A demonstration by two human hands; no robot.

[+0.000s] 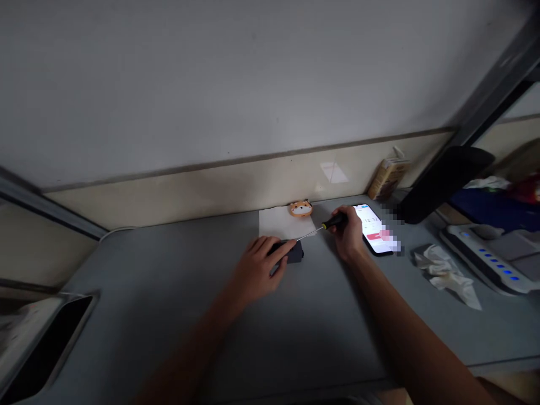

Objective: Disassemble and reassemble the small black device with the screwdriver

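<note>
While the left hand [259,265], fingers bent, held a dark grey box-shaped object [295,253], right hand [349,233], fingers closed, gripped a thin-shafted black-and-yellow screwdriver [324,226] at the object's two o'clock.

The screwdriver shaft [309,234] looks like shiny metal, the dark block [294,254] smooth and matt.

Left hand [259,270] palm-down — right hand [350,233] curled.
</note>
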